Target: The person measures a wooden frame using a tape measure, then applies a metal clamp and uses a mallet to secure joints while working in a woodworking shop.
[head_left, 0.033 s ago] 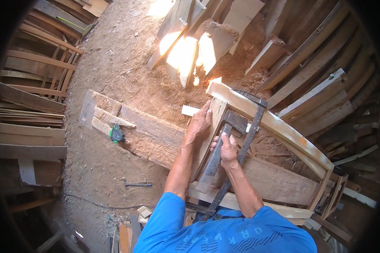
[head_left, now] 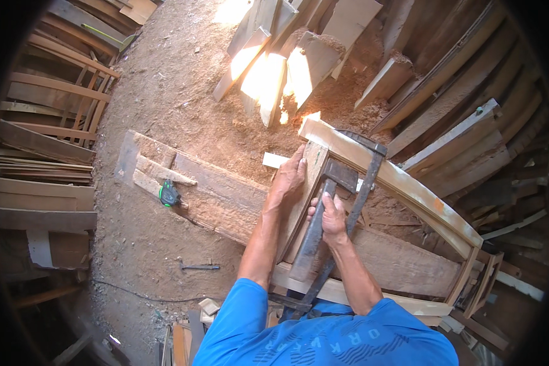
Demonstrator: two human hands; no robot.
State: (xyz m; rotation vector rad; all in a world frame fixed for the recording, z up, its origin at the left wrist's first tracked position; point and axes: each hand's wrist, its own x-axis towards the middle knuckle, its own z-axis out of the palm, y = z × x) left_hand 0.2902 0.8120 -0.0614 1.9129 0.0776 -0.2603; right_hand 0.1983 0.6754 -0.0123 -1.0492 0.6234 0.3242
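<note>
Left hand (head_left: 290, 177) lies flat, fingers spread, on the upright slat of the pale wooden frame (head_left: 409, 186), just right of centre; right hand (head_left: 332, 216) is closed around the dark metal bar clamp (head_left: 341, 201) that spans the frame. Thick plank (head_left: 226, 201) lies under the frame, running toward 9 o'clock with a green tape measure (head_left: 169, 194) on it. A small metal tool (head_left: 199, 266) lies on the sawdust at 7 o'clock.

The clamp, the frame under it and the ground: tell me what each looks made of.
Clamp: probably iron or steel, dark, dull and rusty-looking; the right hand has its grip on the bar. Frame: pale bare wood, unpainted, grain showing; the left hand rests on it. Ground: packed dirt, seemingly strewn with sawdust, reddish and grainy.
</note>
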